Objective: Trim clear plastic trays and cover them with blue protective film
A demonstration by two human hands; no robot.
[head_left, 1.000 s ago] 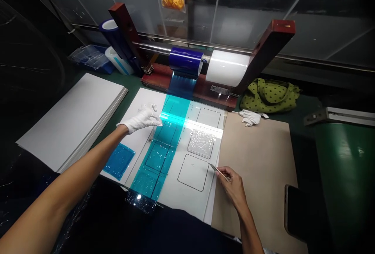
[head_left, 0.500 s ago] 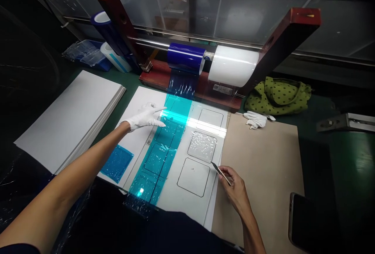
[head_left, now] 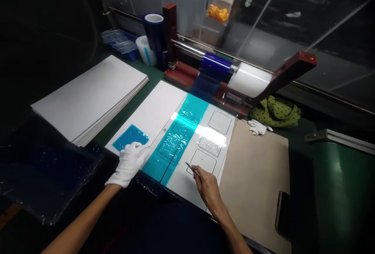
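My left hand (head_left: 130, 164), in a white glove, is over the front edge of the white sheet (head_left: 158, 101). Its fingers are bent together beside a square of blue film (head_left: 131, 136); what they hold, if anything, is hidden. A strip of clear blue film (head_left: 181, 129) runs from the blue roll (head_left: 216, 65) down across the sheet, over dark rounded-square outlines. My bare right hand (head_left: 208, 187) is closed on a slim dark pointed tool (head_left: 189, 166), perhaps tweezers. Its tip is over a rounded-square outline (head_left: 204, 160), and I cannot tell whether it touches. A wrinkled clear square (head_left: 210, 145) lies behind it.
A stack of white sheets (head_left: 93, 97) stands on the left. Behind are a red stand (head_left: 187, 74), a clear-white roll (head_left: 252, 79) and upright rolls (head_left: 154, 31). On the right lie brown board (head_left: 258, 168), a phone (head_left: 279, 215), a white glove (head_left: 258, 127) and green dotted cloth (head_left: 277, 111).
My left hand has come back from over the blue strip to beside the blue square, and its fingers have bent. My right hand and its tool have moved left. The view has shifted.
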